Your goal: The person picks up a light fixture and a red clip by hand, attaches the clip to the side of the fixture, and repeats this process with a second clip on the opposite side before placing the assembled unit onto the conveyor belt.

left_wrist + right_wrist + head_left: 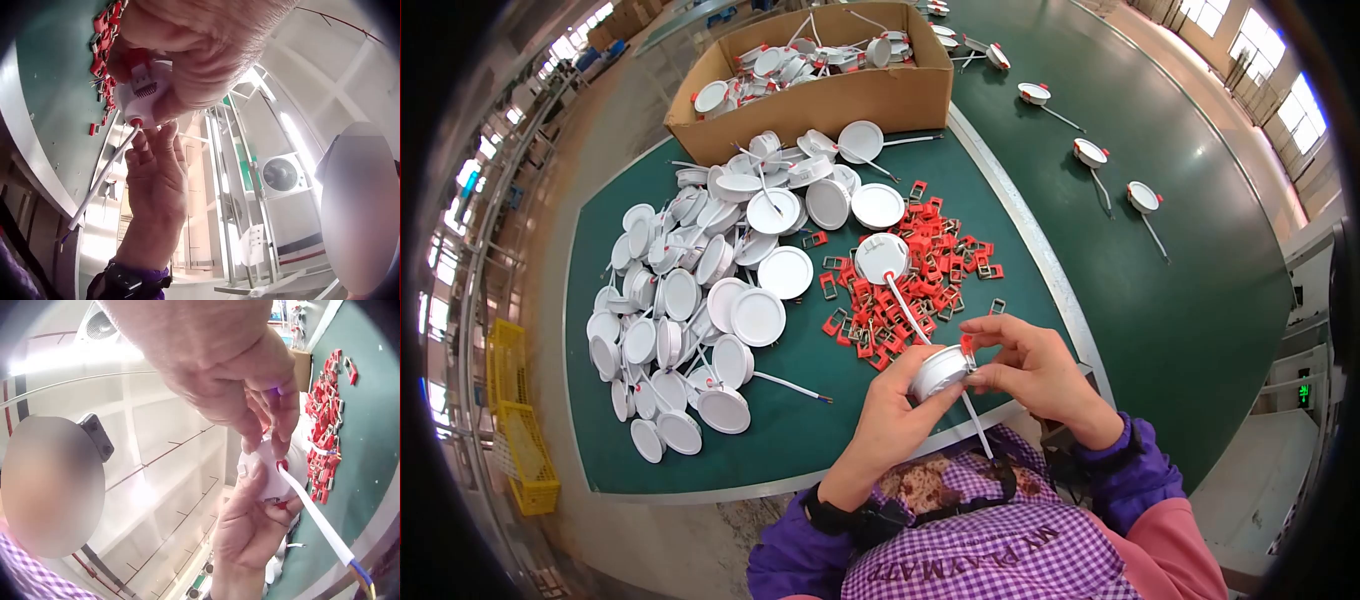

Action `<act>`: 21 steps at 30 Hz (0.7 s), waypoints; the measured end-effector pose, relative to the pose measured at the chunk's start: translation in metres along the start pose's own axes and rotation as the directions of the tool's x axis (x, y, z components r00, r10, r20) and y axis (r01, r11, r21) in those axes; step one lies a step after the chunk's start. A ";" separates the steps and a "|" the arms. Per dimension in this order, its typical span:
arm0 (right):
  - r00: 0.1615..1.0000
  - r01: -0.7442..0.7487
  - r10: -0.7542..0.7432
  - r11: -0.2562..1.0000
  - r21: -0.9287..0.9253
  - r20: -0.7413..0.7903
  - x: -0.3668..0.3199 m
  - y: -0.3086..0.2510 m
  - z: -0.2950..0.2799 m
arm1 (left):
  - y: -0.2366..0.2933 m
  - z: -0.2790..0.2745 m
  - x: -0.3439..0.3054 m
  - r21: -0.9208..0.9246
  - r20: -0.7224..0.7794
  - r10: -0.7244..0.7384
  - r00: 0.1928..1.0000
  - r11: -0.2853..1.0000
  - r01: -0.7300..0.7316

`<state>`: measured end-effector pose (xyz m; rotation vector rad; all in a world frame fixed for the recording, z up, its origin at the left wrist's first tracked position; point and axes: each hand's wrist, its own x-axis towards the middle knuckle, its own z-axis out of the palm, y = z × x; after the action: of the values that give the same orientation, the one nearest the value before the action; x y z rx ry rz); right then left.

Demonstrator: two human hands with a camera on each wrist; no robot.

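Observation:
My left hand [887, 415] grips a round white downlight [940, 372] by its sides, tilted over the table's front edge. My right hand [1045, 372] pinches a red spring clip [967, 345] at the downlight's rim. A white cable [974, 425] hangs from the back of the light. In the left wrist view another red clip with a metal spring [145, 86] shows on its side, close by my fingers. Just beyond the hands lies a heap of red clips [935, 250], with another downlight [882, 258] lying on it, back side up.
A large pile of white downlights [680, 295] covers the table's left part. Behind it stands a cardboard box [820, 105] full of more lights. To the right, past a metal edge strip [1040, 250], several lights with cables lie spaced along a green surface [1190, 330].

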<state>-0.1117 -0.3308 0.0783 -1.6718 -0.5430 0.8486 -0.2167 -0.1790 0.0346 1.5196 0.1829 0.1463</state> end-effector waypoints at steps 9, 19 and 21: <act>0.996 0.008 -0.006 1.000 0.024 -0.089 0.001 0.020 -0.027 | 0.000 0.018 0.020 -0.096 0.137 -0.143 0.980 0.983 0.156; 0.538 0.021 -0.591 0.722 -0.691 -0.601 0.005 0.029 -0.102 | -0.004 -0.063 0.099 0.894 -0.151 0.331 0.931 0.447 -0.014; 0.800 0.156 -0.462 0.777 -0.610 -0.383 0.013 0.049 -0.082 | -0.011 -0.060 0.105 0.896 -0.144 0.263 0.954 0.444 0.013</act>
<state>-0.0442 -0.3865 0.0371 -2.1462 -0.7093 -0.0621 -0.1272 -0.0985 0.0184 2.6138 0.4063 0.4312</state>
